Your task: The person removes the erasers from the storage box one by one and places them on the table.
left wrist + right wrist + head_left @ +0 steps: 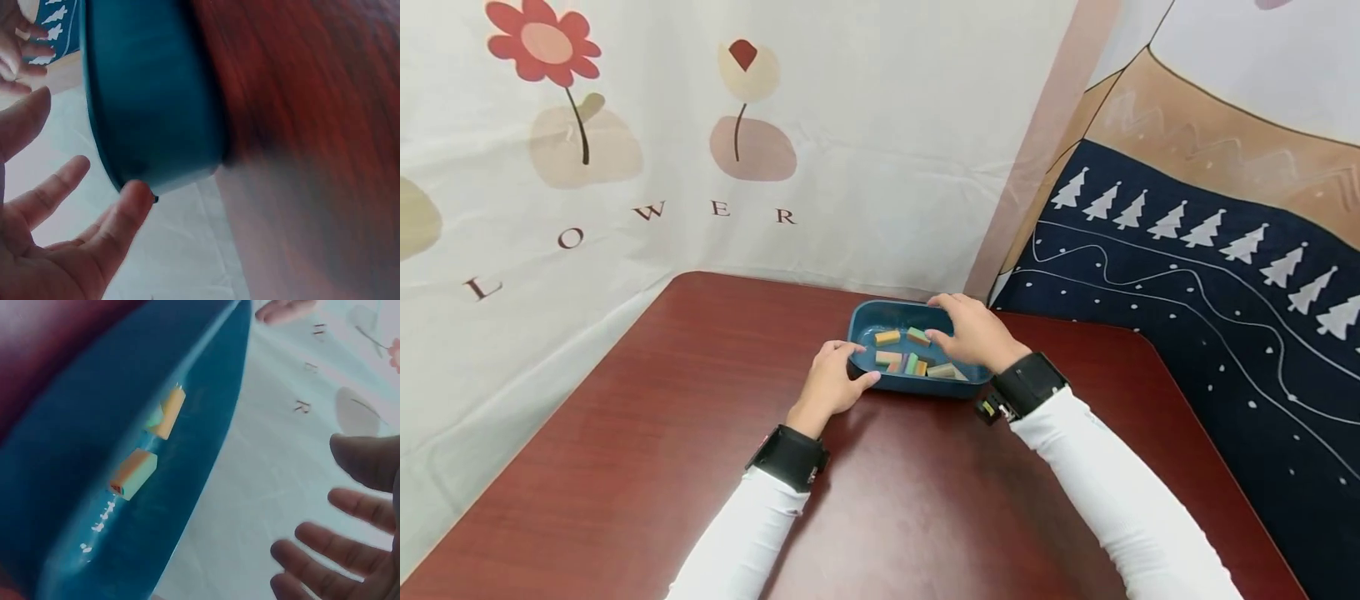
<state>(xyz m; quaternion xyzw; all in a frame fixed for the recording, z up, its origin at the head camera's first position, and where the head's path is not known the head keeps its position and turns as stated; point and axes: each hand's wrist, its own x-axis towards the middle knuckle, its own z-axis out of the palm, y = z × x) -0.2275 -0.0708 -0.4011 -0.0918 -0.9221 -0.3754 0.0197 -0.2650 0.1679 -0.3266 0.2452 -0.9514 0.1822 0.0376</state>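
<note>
We see the teal tray [871, 318] of colored blocks [887, 337] at frame center on the red table [700, 433], left hand [831, 383] touching its near-left corner, fingers loosely spread, right hand [973, 333] over its right side, fingers spread.

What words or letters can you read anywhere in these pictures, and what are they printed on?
"L O W E R" in widely spaced brown capitals on the white flower-print cloth behind the table.
"E R" on the same cloth in the right wrist view; the mark above them is too blurred to read.
No text on the blue tray, the blocks or the dark tree-pattern cloth.
</note>
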